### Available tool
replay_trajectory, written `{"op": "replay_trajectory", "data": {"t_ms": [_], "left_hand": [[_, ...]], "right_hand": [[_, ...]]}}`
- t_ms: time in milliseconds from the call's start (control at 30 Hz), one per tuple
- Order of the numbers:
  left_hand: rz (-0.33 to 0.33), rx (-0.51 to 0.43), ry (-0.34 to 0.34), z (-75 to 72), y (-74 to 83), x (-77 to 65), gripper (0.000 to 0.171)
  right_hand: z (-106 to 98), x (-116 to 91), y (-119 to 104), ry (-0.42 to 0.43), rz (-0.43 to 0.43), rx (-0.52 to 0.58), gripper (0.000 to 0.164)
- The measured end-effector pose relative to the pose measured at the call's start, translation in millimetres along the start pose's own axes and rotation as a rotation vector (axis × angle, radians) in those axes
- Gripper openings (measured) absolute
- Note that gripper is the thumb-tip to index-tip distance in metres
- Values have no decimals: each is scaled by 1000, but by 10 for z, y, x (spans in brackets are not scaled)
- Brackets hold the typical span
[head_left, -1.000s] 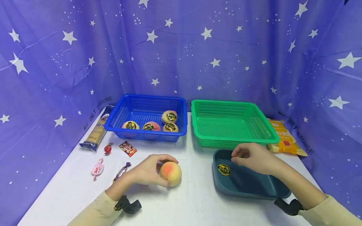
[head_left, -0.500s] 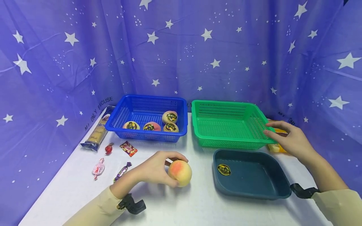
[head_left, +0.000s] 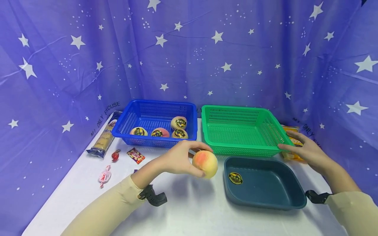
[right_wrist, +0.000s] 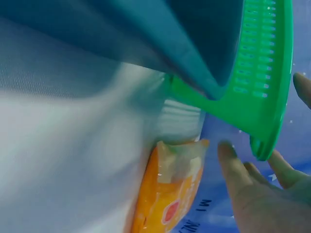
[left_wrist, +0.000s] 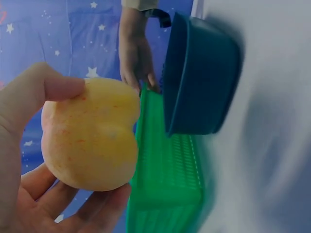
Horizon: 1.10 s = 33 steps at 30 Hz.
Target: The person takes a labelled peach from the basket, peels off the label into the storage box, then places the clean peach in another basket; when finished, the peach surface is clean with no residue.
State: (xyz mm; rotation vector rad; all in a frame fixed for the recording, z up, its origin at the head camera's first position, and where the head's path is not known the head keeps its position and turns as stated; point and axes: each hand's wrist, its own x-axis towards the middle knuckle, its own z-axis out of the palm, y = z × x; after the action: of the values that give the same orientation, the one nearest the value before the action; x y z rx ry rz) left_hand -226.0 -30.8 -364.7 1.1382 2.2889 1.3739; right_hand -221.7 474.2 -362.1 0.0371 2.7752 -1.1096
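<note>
My left hand (head_left: pixel 180 160) holds a yellow peach (head_left: pixel 206 165) with a red blush, its thumb and fingers round the sides. In the left wrist view the peach (left_wrist: pixel 92 138) shows its cleft side. It is raised over the white table, left of the dark teal tub (head_left: pixel 262 185). My right hand (head_left: pixel 310 152) is at the near right corner of the green basket (head_left: pixel 236 148), fingers mostly straight. In the right wrist view the fingertips lie close to the basket's corner (right_wrist: pixel 262 145); whether they touch it I cannot tell.
A blue basket (head_left: pixel 153 141) holds several stickered peaches. At left lie a gold-and-blue packet (head_left: pixel 103 141), a red candy (head_left: pixel 115 155), a pink candy (head_left: pixel 104 176) and a red-brown wrapper (head_left: pixel 136 155). A yellow-orange bag (head_left: pixel 290 157) sits beyond my right hand. A black-and-gold sticker (head_left: pixel 235 178) is in the tub.
My left hand has lifted the peach off the table and carried it right. My right hand has moved from above the tub to the green basket's right corner.
</note>
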Motion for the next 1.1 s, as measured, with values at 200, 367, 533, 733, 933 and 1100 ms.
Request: {"op": "replay_trajectory", "data": {"t_ms": [200, 367, 533, 733, 933, 1100], "left_hand": [[4, -13, 46, -91, 64, 303, 67], [0, -13, 98, -169, 89, 527, 68], [-18, -14, 128, -261, 137, 731, 66], [-15, 66, 111, -380, 199, 1006, 66], [-36, 89, -4, -491, 200, 1280, 65], [-52, 122, -103, -520, 146, 1473, 65]], "right_hand": [[-49, 52, 30, -61, -5, -1, 105], [-109, 77, 35, -98, 10, 7, 107], [-102, 104, 88, -106, 19, 48, 105], [-92, 110, 154, -93, 31, 58, 104], [-96, 111, 147, -90, 21, 59, 103], [-86, 117, 128, -91, 18, 47, 103]]}}
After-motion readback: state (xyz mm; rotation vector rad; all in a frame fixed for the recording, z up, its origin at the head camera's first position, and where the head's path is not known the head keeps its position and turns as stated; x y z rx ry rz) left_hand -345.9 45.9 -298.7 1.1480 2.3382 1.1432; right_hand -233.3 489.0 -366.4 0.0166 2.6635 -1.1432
